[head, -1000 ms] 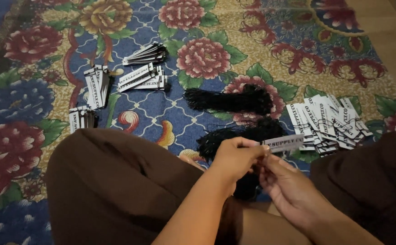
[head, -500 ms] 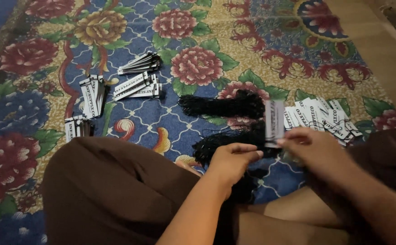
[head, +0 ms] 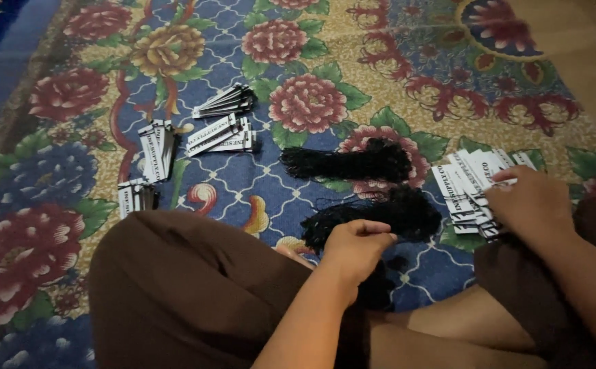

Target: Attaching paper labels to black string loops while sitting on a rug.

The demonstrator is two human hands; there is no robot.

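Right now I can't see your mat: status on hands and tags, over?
Left hand pinching black strings. Right hand resting on loose white tags. Second string bundle lies between, untouched.

The white tag formerly held between both hands is no longer raised, the right hand having been moved out onto the tag pile, while the left hand has been lowered onto the black strings.

Head view, steeply down, close

Right hand on white tags, left hand pinching black strings, floral rug
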